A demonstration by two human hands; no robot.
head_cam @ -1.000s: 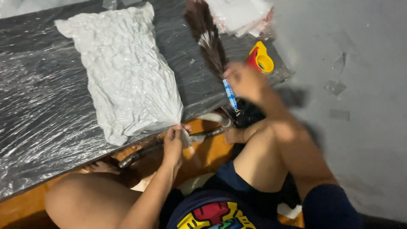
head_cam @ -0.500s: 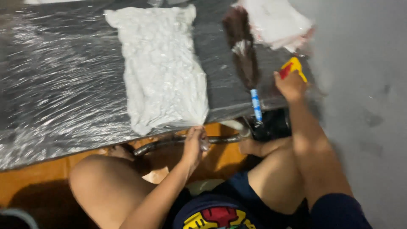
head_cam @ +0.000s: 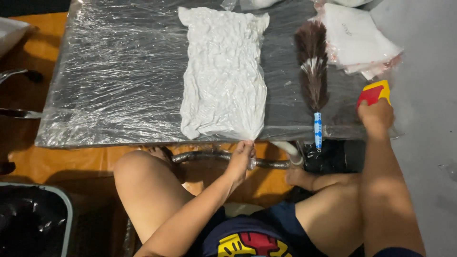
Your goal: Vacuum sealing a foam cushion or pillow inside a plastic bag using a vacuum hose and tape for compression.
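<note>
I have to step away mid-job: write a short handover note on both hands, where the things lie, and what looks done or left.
Left hand: pinching the near corner of the white crinkled bag, which lies flat on the plastic-wrapped board.
Right hand: gripping the red-and-yellow scraper at the board's right edge.
Feather duster lies beside the bag, untouched; stack of white packets beyond the scraper.
Done: bag laid out flat.
Left: scraper not yet on the bag.

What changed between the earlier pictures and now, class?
The right hand let go of the feather duster and moved right onto the red and yellow tool. The left hand still pinches the corner of the white crumpled bag; the duster still lies beside it.
</note>
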